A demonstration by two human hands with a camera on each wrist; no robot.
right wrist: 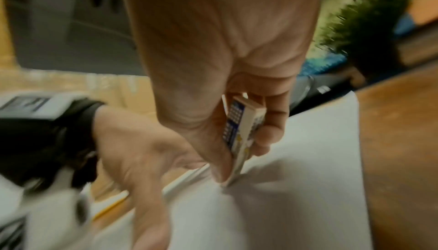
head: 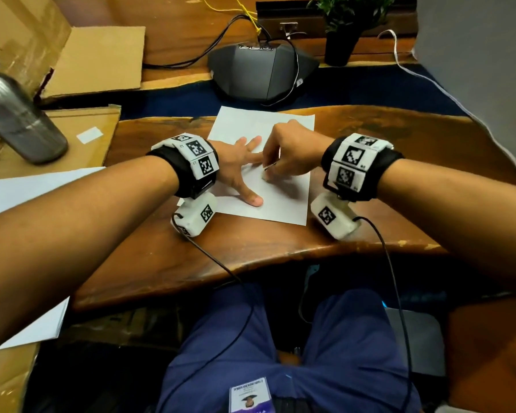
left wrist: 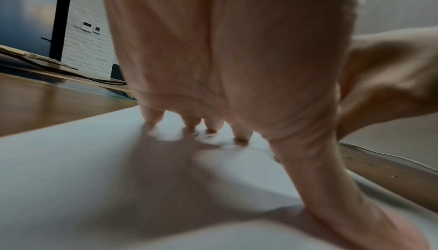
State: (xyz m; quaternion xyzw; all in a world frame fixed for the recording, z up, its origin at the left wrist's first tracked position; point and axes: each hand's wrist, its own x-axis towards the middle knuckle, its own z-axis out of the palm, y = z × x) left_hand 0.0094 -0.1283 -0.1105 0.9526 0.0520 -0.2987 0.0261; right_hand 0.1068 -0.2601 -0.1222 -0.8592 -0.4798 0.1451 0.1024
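A white sheet of paper lies on the wooden desk in front of me. My left hand lies spread flat on the sheet, its fingertips and thumb pressing the paper down. My right hand pinches a small white eraser in a blue-printed sleeve between thumb and fingers. The eraser's lower end touches the paper just right of my left hand. The right wrist view is blurred.
A steel bottle leans on flattened cardboard at the left. A dark speakerphone with cables and a potted plant stand behind the sheet. More white paper lies under my left forearm. A pencil lies left of the sheet.
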